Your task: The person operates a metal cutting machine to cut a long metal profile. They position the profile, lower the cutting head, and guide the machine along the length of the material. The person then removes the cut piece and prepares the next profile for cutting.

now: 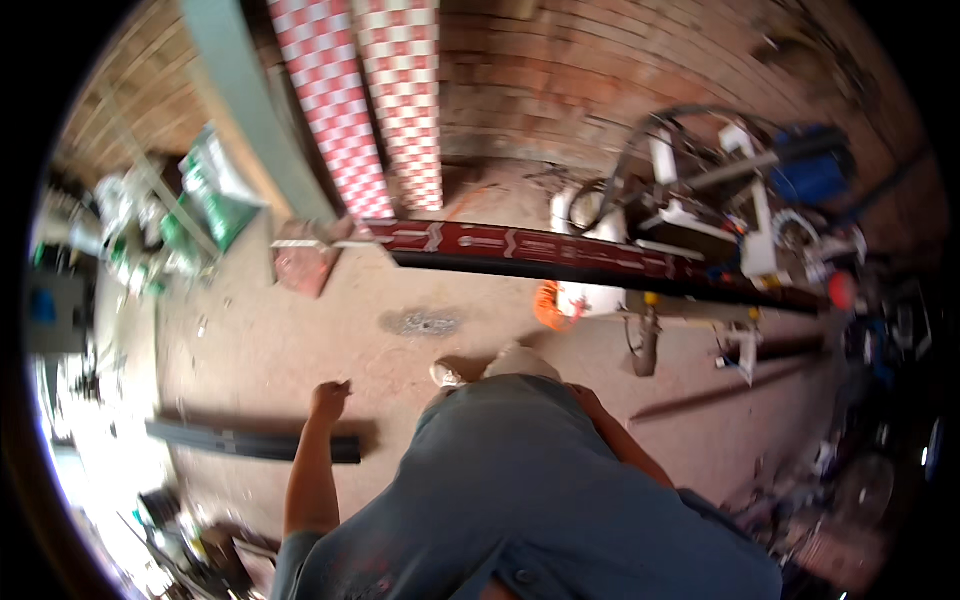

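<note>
My left hand [330,399] hangs out to the left above the floor, fingers loosely bent and a little apart, with nothing visible in them. Below it on the floor lies a pair of long black bars [270,444]. My right hand [584,398] is down at my right side against my clothes, its fingers mostly hidden. In front of me a long dark red bar with pale wavy marks [520,243] and a black lower edge stretches from left to right. Neither hand touches it.
A reddish block [302,268] stands by the bar's left end. Two red-and-white checked strips [405,110] and a grey-green post [250,90] rise ahead. Green and white sacks [215,195] lie left. Machine parts and cables [690,190], an orange bundle [549,306] and clutter fill the right.
</note>
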`<state>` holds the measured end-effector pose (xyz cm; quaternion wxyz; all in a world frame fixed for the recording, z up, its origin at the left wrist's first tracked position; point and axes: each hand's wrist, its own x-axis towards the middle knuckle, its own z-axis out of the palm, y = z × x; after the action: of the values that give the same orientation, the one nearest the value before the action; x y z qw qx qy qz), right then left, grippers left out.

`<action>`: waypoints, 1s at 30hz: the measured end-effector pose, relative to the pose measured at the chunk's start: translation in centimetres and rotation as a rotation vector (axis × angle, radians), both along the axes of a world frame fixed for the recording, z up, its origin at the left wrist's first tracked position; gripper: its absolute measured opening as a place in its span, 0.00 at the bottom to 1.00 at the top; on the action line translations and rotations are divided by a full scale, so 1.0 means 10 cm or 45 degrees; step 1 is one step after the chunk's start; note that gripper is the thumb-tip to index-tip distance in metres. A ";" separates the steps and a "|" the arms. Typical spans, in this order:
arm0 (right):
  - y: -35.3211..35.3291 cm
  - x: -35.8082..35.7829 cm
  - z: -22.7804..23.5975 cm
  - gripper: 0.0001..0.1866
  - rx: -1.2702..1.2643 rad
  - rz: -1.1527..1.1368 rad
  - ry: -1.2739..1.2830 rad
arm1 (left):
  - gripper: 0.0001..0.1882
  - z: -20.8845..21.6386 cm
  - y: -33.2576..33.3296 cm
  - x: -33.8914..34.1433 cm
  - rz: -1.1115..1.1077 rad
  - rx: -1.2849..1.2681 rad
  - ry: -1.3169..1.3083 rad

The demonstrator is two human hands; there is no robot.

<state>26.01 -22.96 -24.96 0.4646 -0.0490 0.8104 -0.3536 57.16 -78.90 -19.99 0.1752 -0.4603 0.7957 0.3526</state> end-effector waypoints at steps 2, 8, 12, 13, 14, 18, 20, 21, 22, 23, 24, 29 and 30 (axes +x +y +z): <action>-0.05 -0.20 0.15 0.31 0.293 0.334 0.307 | 0.24 0.04 -0.16 -0.15 0.159 0.033 0.107; -0.39 -0.83 -0.08 0.35 0.284 0.512 0.273 | 0.17 -0.03 -0.16 -0.63 0.214 0.123 0.512; -0.66 -0.85 -0.03 0.34 0.257 0.367 0.260 | 0.12 0.57 0.14 -1.36 0.012 0.221 0.738; -0.70 -0.82 -0.01 0.34 0.245 0.334 0.262 | 0.12 0.74 0.18 -1.57 -0.068 0.205 0.788; -0.72 -0.79 0.00 0.34 0.235 0.294 0.270 | 0.12 0.87 0.17 -1.80 -0.153 0.192 0.845; -0.61 -0.38 0.19 0.34 0.187 -0.036 0.304 | 0.12 1.38 -0.02 -2.77 -0.482 0.096 1.046; -0.43 -0.07 0.25 0.33 0.316 -0.227 0.313 | 0.12 1.62 0.03 -3.23 -0.628 0.045 1.134; -0.40 0.07 0.30 0.32 0.300 -0.304 0.305 | 0.12 1.62 -0.05 -3.44 -0.537 0.242 1.106; -0.35 0.21 0.36 0.32 0.283 -0.379 0.297 | 0.12 1.61 -0.06 -3.63 -0.633 0.185 1.227; -0.22 0.41 0.32 0.32 0.307 -0.424 0.301 | 0.12 1.79 0.08 -3.88 -0.733 0.148 1.219; -0.08 0.63 0.29 0.32 0.327 -0.464 0.300 | 0.11 2.05 0.28 -4.11 -0.830 0.104 1.205; 0.60 1.45 -0.09 0.33 0.517 -0.803 0.102 | 0.13 2.94 1.24 -4.89 -0.883 0.484 1.529; 0.70 1.55 -0.12 0.34 0.502 -0.915 0.056 | 0.15 3.19 1.46 -5.00 -0.927 0.492 1.604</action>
<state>41.49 -15.96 -26.18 0.2948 0.3196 0.8379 -0.3301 7.13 -64.27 11.91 -0.1300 0.1598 0.7712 0.6023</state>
